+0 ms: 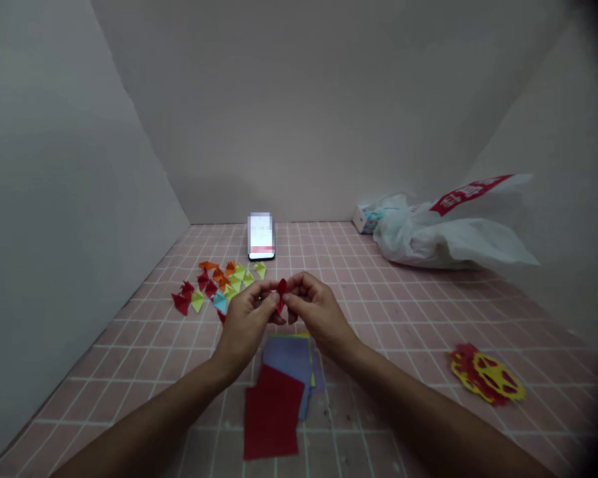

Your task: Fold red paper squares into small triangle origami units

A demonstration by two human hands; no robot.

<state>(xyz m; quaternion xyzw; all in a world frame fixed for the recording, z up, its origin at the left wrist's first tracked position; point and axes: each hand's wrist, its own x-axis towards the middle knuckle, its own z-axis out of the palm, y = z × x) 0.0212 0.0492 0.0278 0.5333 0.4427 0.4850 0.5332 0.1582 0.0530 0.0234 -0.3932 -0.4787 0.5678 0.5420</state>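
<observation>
A small folded piece of red paper is pinched between my two hands above the middle of the table. My left hand grips its left side with thumb and fingers, and my right hand grips its right side. Just below the hands lies a loose stack of square paper, with red sheets in front and a purple-blue sheet behind. Left of my left hand sits a group of small folded paper figures in red, orange, yellow-green and light blue.
A lit phone stands upright at the back. At the back right, a white plastic bag lies beside a tissue box. Red and yellow paper cutouts lie at the right. Pale walls enclose the pink tiled tabletop.
</observation>
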